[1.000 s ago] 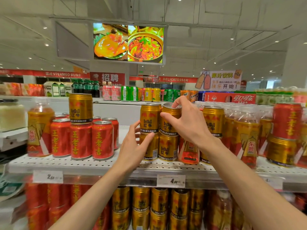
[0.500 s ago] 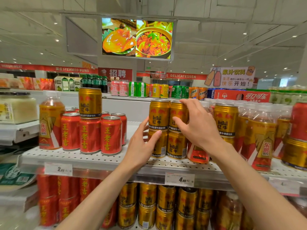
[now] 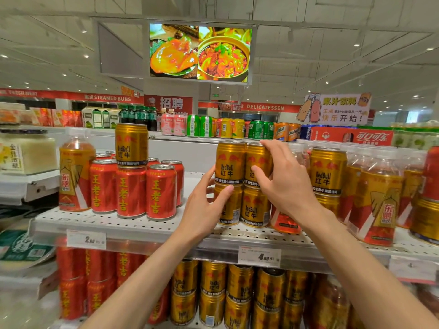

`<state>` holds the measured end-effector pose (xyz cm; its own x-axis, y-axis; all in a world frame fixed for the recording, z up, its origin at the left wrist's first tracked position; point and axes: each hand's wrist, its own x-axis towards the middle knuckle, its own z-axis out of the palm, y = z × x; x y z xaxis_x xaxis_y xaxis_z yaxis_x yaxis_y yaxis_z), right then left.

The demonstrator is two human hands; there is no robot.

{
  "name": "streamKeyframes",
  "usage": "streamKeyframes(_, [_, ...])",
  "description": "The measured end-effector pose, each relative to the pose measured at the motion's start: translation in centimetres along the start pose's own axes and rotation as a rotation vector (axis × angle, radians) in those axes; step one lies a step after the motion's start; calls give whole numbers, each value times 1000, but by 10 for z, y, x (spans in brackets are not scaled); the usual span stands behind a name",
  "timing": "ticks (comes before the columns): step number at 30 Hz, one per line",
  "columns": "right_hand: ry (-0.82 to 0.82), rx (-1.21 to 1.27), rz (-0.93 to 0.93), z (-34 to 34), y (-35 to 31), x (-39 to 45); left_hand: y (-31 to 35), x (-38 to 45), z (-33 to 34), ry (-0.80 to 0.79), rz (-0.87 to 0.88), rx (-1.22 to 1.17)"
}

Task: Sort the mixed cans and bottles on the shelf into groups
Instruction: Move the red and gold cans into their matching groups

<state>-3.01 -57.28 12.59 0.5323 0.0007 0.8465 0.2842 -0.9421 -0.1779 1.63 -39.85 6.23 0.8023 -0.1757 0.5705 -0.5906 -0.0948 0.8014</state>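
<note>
Nearest the camera, two bare forearms rose from the bottom edge toward the shelf [image 3: 133, 227], a white perforated board with price tags clipped along its front lip. The left hand [image 3: 202, 210] rested against the lower gold can [image 3: 229, 205] at the left of a two-high gold stack, its fingers [image 3: 222, 189] loosely spread and laid on the can's side rather than closed round it; whether it gripped or merely steadied could not be told. The right hand [image 3: 285, 184] was wrapped over the upper right gold can [image 3: 257, 163], thumb on the near face and fingers curled over the far top rim, holding it. That can stood upright, long axis vertical, seated on the can below and touching the upper left gold can [image 3: 230, 162] beside it. The stack looked squared, so the coming move was probably a release and a reach for the next stray. The likeliest one was the lone gold can [image 3: 131, 144] perched upright on the red cans [image 3: 130, 191], well to the left of both hands and slightly farther back, so the left hand lay nearer to it. An orange bottle [image 3: 76, 174] stood at the far left of that red group, and more bottles [image 3: 377, 198] crowded the right. Beyond, a far display [image 3: 225, 128] held mixed drinks.
</note>
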Motion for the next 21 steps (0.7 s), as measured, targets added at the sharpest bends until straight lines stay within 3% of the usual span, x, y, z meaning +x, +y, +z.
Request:
streamKeyframes(6, [-22,-34,58,3,-2,-10,-3,-2,0,24,39,105])
streamKeyframes(12, [-71,-9,-21,-18,5,-28,-5,-5,2,137,111,202])
streamKeyframes(16, [-33,-28,-99,-44,24,-44,-1,-13,3,269,278,247])
streamKeyframes(21, [18,-160,-83,-67,42,-44,21,-15,23,98,442,409])
